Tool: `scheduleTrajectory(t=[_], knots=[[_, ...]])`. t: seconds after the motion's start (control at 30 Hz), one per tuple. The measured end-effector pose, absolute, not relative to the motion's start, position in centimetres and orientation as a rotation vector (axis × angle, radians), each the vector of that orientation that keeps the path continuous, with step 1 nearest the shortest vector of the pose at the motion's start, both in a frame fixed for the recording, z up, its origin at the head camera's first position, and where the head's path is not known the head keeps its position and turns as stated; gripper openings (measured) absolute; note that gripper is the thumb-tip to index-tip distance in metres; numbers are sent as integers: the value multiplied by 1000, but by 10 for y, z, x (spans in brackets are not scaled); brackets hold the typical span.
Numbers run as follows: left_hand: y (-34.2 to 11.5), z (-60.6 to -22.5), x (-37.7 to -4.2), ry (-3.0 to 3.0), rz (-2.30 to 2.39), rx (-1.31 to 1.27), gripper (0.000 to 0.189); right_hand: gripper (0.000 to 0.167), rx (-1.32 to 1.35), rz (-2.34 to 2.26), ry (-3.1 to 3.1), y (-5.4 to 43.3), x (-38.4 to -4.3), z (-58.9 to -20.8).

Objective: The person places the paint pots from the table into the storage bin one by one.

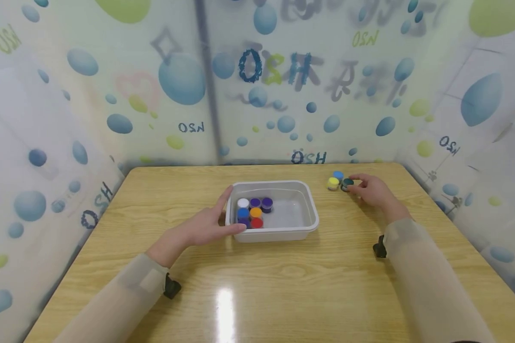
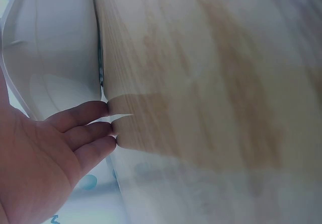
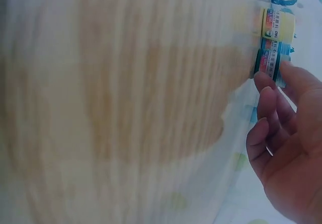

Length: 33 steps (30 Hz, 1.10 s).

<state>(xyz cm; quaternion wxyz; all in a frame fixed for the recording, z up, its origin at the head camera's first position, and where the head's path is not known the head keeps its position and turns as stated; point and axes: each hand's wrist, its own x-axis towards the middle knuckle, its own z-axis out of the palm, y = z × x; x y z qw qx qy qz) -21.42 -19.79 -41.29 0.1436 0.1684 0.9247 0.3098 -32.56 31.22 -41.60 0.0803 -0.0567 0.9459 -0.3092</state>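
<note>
Left hand (image 1: pixel 203 226), thumb and forefinger spread, touches a white tub (image 1: pixel 279 235) mid-frame; right hand (image 1: pixel 374 192) pinches a dark-green paint pot (image 1: pixel 346 183), right of centre.

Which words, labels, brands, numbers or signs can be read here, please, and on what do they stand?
"H2O", mirror-reversed, repeated: patterned backdrop.
Large grey characters, same backdrop: too blurred to read.
Labels on the yellow jar and dark green jar: too small to read.

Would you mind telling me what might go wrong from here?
The right grip, pinching the dark-green-lidded jar, might nudge the yellow-lidded jar close beside it. The left grip touches one end of the tray, so a heavy press there could shift it.
</note>
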Motion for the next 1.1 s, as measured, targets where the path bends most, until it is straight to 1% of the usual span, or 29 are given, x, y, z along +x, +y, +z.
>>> scheduleTrajectory(t=[0.33,0.57,0.77,1.1], knots=[[-198,-413,-214,2661,887,486,122,61,-140,-933,2853,313,-313,-410],[-200,-413,-215,2662,879,482,122,62,-229,-936,2899,307,-295,-395],[-200,-412,-215,2658,886,486,123,57,-320,-996,2911,295,-279,-381],[-199,-413,-215,2656,893,495,122,43,-508,-1121,2862,256,-253,-361]])
